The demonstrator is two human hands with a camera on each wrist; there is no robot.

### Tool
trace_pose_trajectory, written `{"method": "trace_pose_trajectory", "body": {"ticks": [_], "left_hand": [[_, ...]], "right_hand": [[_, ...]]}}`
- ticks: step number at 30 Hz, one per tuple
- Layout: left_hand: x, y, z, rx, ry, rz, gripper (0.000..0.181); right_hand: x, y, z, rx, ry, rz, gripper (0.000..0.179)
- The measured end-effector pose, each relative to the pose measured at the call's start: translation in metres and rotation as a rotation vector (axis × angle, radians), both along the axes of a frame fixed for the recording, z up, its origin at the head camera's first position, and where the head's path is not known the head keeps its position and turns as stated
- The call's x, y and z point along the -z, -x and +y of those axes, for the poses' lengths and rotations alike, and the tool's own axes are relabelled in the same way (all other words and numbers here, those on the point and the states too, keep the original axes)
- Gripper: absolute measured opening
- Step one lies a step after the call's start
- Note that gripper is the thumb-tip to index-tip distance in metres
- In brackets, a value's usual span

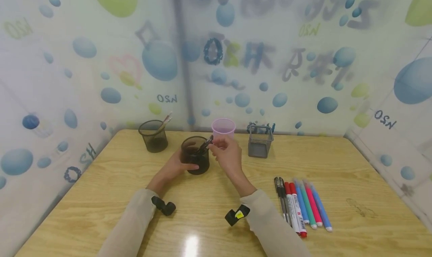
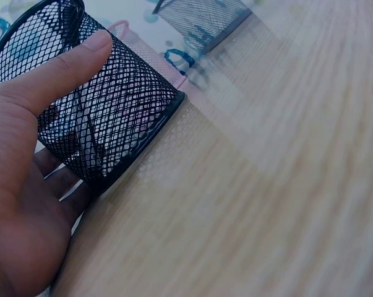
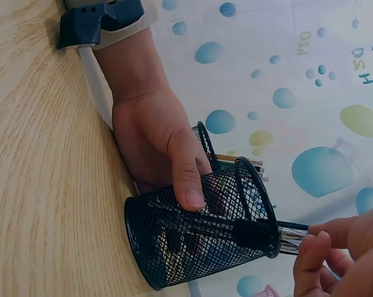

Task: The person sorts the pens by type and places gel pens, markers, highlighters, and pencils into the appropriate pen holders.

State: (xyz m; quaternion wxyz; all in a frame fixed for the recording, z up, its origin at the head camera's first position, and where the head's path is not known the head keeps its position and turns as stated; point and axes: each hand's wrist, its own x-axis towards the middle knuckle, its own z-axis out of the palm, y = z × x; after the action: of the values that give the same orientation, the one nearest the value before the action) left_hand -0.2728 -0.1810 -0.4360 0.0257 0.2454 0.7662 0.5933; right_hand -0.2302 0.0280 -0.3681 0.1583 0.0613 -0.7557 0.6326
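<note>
My left hand (image 1: 173,165) holds a round black mesh pen holder (image 1: 202,164) standing on the table, its thumb lying across the mesh side in the left wrist view. Over the rim, the fingertips of my right hand (image 1: 229,156) pinch a few dark pens (image 1: 204,147) with silvery ends. Through the mesh, in the right wrist view, the lower parts of the pens (image 3: 198,226) show inside the holder. Their exact number is hard to tell.
Behind stand another round mesh holder (image 1: 156,144) with pencils (image 1: 167,120), a pink cup (image 1: 223,126) and a square mesh holder (image 1: 259,149). On the right lie black pens (image 1: 282,199), two red-capped markers (image 1: 295,210) and several colored felt-tip pens (image 1: 312,204). Patterned walls enclose the table.
</note>
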Motion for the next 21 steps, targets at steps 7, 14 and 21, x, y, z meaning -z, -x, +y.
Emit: {"method": "trace_pose_trajectory", "body": {"ticks": [7, 14, 21], "left_hand": [[0.007, 0.004, -0.002, -0.008, 0.008, 0.035, 0.081], [0.006, 0.004, -0.002, -0.002, 0.011, 0.057, 0.082], [0.005, 0.003, -0.001, -0.017, 0.010, 0.027, 0.081]], "right_hand": [[0.002, 0.000, -0.002, 0.022, -0.011, 0.006, 0.009], [-0.002, -0.002, 0.000, 0.030, -0.028, 0.002, 0.013], [-0.008, -0.010, 0.012, 0.012, -0.050, -0.001, 0.017]]}}
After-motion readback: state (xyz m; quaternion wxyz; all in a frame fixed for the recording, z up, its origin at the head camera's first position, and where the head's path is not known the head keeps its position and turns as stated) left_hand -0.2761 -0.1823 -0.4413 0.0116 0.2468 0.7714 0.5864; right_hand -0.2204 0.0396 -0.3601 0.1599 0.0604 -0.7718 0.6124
